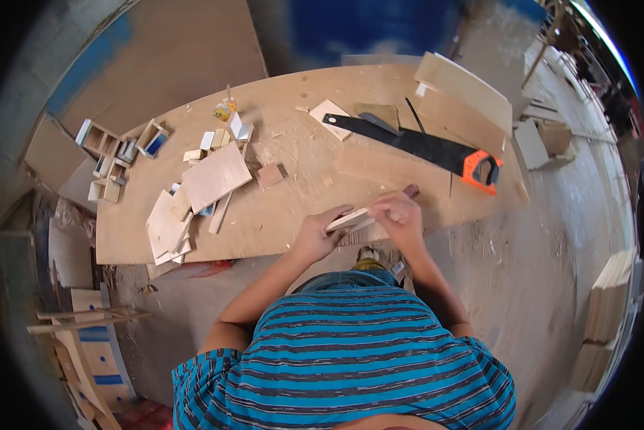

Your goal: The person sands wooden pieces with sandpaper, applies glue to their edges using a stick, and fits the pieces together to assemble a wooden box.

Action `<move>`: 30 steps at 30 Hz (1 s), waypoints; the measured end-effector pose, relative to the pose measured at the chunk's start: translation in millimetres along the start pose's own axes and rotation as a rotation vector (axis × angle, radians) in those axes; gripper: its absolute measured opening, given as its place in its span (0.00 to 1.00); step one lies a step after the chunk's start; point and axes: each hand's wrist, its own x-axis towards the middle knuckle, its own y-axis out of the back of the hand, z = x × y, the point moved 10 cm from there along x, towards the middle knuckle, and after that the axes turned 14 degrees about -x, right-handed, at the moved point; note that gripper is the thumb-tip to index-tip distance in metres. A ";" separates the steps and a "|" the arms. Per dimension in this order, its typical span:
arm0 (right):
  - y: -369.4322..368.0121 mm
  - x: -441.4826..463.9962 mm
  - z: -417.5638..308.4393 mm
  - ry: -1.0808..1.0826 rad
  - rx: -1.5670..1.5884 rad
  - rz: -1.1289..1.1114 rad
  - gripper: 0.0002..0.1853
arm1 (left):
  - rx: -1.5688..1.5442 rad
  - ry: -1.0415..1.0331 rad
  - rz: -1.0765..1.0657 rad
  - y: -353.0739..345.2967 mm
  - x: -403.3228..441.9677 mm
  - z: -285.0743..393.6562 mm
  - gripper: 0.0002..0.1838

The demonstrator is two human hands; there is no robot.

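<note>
My left hand (317,235) is closed around one end of a small, pale wooden board (345,219), held on edge near the front of the workbench. At the board's other end is my right hand (399,216), its fingers curled in. What they grip is hidden. A dark reddish-brown piece (411,190) shows just beyond the right-hand fingers; whether it is held I cannot tell. Farther right lies a handsaw (415,145) with a black blade and an orange handle (483,172), flat on the bench.
Thin plywood pieces (218,175) and small blocks are piled left of centre on the workbench (286,100). Small wooden boxes (107,154) stand at its left end. Larger panels (465,97) lie at the back right. A yellow bottle (223,111) stands behind the pile.
</note>
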 end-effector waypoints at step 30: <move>21.0 40.8 62.1 0.407 -0.425 -0.270 0.14 | 0.900 0.472 0.064 91.7 259.0 -90.4 0.23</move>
